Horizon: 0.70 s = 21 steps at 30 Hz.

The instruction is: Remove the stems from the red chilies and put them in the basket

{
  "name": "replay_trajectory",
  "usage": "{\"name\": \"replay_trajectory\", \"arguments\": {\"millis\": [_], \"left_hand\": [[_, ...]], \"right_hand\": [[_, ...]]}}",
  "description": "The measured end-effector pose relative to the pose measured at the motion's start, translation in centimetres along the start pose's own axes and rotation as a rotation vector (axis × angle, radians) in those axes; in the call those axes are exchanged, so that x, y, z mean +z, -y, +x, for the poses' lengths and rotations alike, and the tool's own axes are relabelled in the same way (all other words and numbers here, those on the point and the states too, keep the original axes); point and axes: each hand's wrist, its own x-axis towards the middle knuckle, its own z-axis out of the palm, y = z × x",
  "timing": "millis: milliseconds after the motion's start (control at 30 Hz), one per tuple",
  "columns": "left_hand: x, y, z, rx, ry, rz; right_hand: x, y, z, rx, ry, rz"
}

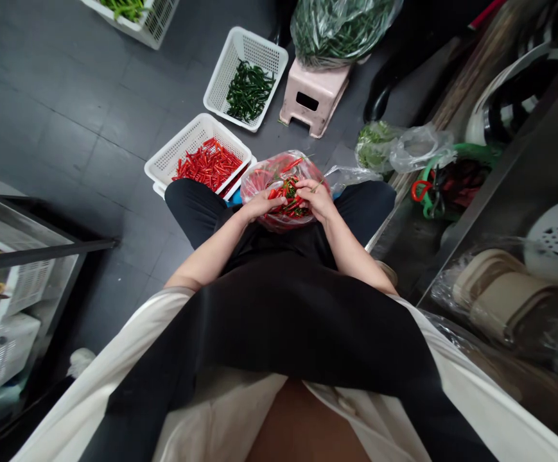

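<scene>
A clear plastic bag [254, 183] of red chili peppers with green stems [290, 190] sits open between my knees. At the bag's left side my left hand [263, 204] is closed around some of the red chilies, thumb on top. My right hand [318, 199] is over the right side of the bag, its thumb and fingers pinched on a chili whose thin green stem shows by the fingertips. Just beyond my left knee, a white perforated basket [165, 160] holds loose red chilies [209, 163]; its lower edge rests over another white basket.
Farther off stands a white basket [218, 83] with green chilies. A pale pink stool [314, 86] carries a large bag of green chilies [343, 29], near another person's dark boot [379, 96]. Shelving [42, 256] stands left; a green basket with red-handled scissors [423, 190] is right.
</scene>
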Motion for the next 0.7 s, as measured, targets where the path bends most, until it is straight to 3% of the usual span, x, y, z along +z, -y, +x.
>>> {"name": "replay_trajectory", "arguments": {"millis": [267,367,467,567,700], "left_hand": [[-0.3,-1.6,-0.6,-0.019,0.087,0.271],[0.1,-3.0,-0.8,-0.024,0.062,0.516],[0.6,-3.8,-0.9,-0.084,0.025,0.709],[0.6,-3.7,-0.9,-0.134,-0.028,0.688],[-0.2,-2.5,-0.5,-0.1,-0.108,0.405]], "right_hand": [[0.8,-0.4,0.2,0.018,0.093,-0.051],[1.7,0.1,-0.1,-0.021,0.024,-0.24],[2.3,0.3,-0.1,-0.191,-0.086,-0.518],[1.9,0.1,0.3,-0.189,-0.112,-0.594],[0.5,-0.3,0.4,-0.022,-0.024,-0.319]]}}
